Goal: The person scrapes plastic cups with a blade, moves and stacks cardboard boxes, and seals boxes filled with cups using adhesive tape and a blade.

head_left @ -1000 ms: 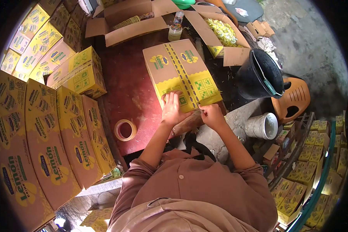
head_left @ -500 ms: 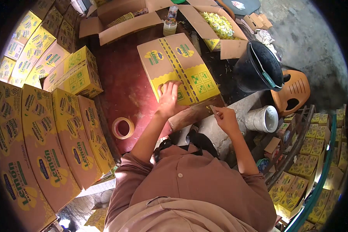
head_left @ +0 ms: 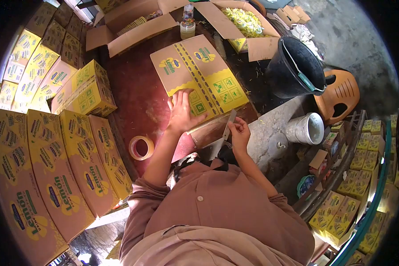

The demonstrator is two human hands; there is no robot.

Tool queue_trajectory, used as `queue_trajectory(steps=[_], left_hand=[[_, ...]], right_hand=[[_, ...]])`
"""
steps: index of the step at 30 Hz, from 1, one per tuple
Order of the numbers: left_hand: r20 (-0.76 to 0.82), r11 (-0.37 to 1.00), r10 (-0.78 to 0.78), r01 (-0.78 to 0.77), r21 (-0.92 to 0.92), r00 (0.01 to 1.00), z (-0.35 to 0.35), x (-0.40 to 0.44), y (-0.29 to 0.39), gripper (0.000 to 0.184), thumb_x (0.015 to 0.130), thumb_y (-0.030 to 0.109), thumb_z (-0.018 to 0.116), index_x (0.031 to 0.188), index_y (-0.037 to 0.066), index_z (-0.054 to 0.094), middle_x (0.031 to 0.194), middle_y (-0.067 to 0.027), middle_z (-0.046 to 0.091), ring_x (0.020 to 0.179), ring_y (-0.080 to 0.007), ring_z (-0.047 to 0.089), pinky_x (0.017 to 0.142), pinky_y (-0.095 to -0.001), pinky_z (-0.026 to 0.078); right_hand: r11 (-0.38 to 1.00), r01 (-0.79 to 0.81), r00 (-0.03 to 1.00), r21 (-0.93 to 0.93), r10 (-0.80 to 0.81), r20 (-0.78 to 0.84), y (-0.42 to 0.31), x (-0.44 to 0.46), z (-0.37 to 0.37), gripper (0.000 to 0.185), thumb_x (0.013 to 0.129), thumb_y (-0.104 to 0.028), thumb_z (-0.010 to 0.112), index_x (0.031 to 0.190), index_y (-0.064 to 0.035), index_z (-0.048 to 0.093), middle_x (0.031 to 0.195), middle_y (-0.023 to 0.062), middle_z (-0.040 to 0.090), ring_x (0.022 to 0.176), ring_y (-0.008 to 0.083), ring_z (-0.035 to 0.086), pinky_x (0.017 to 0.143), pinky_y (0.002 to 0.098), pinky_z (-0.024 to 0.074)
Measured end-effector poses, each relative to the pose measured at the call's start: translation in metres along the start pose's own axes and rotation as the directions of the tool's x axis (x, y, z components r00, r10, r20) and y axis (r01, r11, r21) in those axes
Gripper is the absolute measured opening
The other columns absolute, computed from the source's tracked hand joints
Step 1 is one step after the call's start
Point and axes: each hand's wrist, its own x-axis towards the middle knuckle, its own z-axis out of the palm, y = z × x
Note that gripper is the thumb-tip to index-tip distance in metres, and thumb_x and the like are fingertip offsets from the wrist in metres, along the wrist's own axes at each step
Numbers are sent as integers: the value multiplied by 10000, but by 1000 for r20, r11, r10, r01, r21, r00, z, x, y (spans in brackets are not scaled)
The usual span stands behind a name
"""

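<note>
A closed lemon drink carton (head_left: 195, 66), brown and yellow with a printed strip down its middle, lies on the red table in front of me. My left hand (head_left: 181, 116) rests on its near left corner, fingers stretched out and holding nothing. Just off the carton's near edge, my right hand (head_left: 239, 132) pinches a thin, flat grey blade (head_left: 229, 123), which points up toward the carton. To the left of my left forearm, a roll of tape (head_left: 141, 147) lies on the red tabletop (head_left: 133, 93).
Stacked lemon cartons (head_left: 53, 177) line the left side. At the back are an open carton (head_left: 142, 33), a stack of clear cups (head_left: 188, 29) and a box of yellow sachets (head_left: 244, 22). A black bucket (head_left: 292, 71), orange chair (head_left: 341, 95) and white bucket (head_left: 303, 128) stand right.
My right hand has moved left and nearer the carton's front edge, bringing the blade into clearer view. My left hand stays on the carton's corner. The whole view has shifted slightly.
</note>
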Motion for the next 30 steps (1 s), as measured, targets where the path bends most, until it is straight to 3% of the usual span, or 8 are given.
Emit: queue_trajectory(steps=[6, 12, 15, 30], left_hand=[[51, 996, 74, -77, 54, 996, 4, -1, 2, 858, 469, 320, 776, 1164, 68, 341, 1136, -98, 391, 1115, -272, 326, 923, -456, 221], [50, 959, 283, -284, 16, 958, 7, 0, -2, 761, 455, 231, 764, 1115, 88, 413, 1093, -67, 453, 1094, -244, 378, 903, -421, 253], [-23, 950, 312, -312, -20, 950, 7, 0, -1, 720, 447, 210, 753, 1085, 92, 441, 1068, -56, 481, 1069, -234, 413, 895, -406, 261], [-64, 926, 378, -377, 24, 924, 9, -3, 0, 651, 467, 219, 726, 1059, 121, 472, 1022, -20, 487, 1056, -192, 412, 875, -380, 253]], right_hand=[[998, -52, 999, -26, 52, 13, 6, -6, 2, 361, 742, -48, 629, 1043, 24, 443, 725, 38, 558, 640, 68, 516, 576, 177, 411], [998, -53, 996, -24, 54, 66, 3, -13, 4, 365, 738, -44, 632, 1041, 23, 439, 721, 40, 558, 634, 66, 513, 569, 174, 407], [997, -64, 995, -35, 67, 74, 1, -13, 3, 368, 735, -35, 632, 1042, 21, 438, 718, 43, 560, 626, 71, 515, 564, 178, 410], [999, -21, 993, -44, 26, 117, 6, -13, 6, 377, 735, -39, 635, 1044, 21, 428, 710, 49, 566, 619, 68, 523, 551, 185, 419]])
